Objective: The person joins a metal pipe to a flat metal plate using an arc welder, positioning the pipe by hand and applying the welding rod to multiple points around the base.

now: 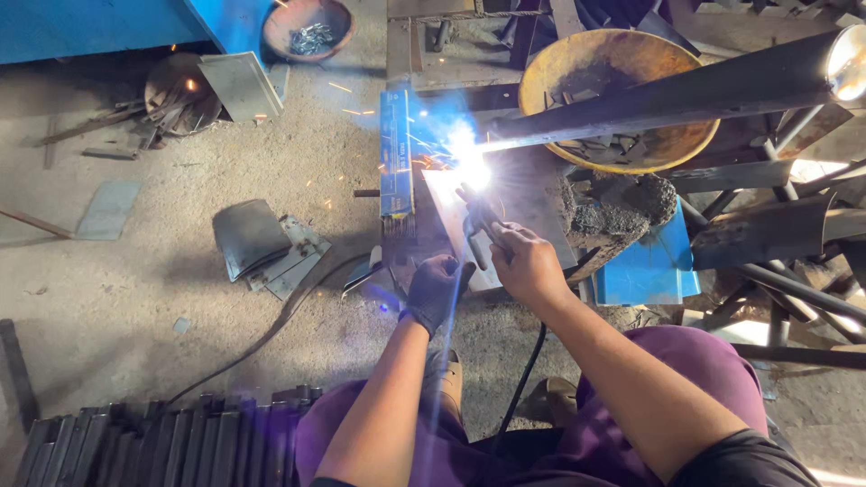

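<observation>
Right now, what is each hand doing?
Left hand: gloved, resting on the metal plate, holding nothing visible.
Right hand: closed around the welding holder.

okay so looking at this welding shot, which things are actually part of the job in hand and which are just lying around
In use:
right hand gripping the electrode holder
gloved left hand beside it
metal plate at the arc
long dark pipe
blue electrode box

Lying about:
yellow pan
bowl of scraps
loose floor sheets
stacked bars
</observation>
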